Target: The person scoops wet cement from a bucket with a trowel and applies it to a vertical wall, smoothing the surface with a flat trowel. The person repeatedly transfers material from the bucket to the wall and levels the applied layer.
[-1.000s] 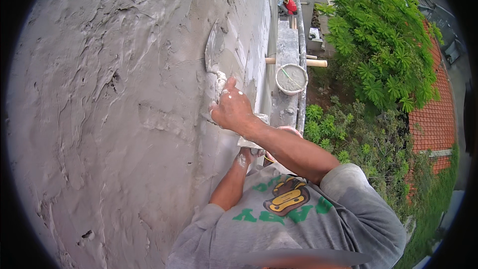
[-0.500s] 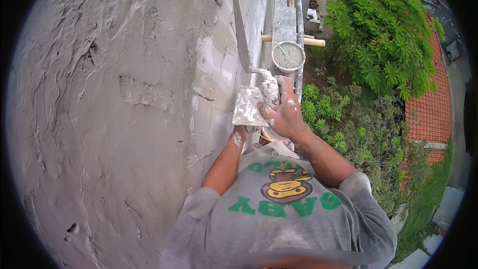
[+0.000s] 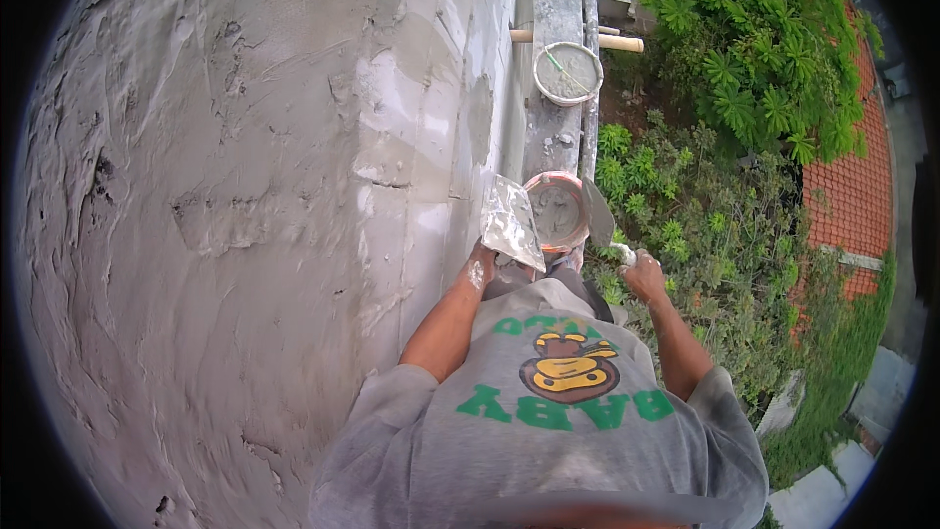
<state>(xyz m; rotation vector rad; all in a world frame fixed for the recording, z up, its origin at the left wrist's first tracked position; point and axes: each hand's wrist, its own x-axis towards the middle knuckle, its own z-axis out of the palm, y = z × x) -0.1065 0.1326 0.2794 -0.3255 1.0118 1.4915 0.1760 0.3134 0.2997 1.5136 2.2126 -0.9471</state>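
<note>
My left hand (image 3: pixel 480 263) is closed under a plaster-smeared hawk (image 3: pixel 512 223), whose flat plate is tilted; the hand's fingers are mostly hidden. My right hand (image 3: pixel 644 276) grips the whitened handle of a trowel (image 3: pixel 598 216), its grey blade angled up at the right edge of a bucket with an orange rim (image 3: pixel 556 175). Grey wet mortar (image 3: pixel 558 211) lies in that bucket, just right of the hawk and ahead of my body. Close on my left rises a wall (image 3: pixel 245 274) coated in rough grey plaster, with paler uncovered patches along its right part.
Farther along the narrow plank (image 3: pixel 554 142) stands a white-rimmed bucket (image 3: pixel 540 81) of mortar with a green stick across it. A metal pole (image 3: pixel 590 127) runs along the plank's right edge, and a wooden pole (image 3: pixel 622 42) juts out. Beyond are shrubs, trees and a red tiled roof (image 3: pixel 842 196).
My right hand has swung right and down with the trowel, away from the hawk, to beside the near bucket. The hawk has tilted, and the near bucket has come into sight.
</note>
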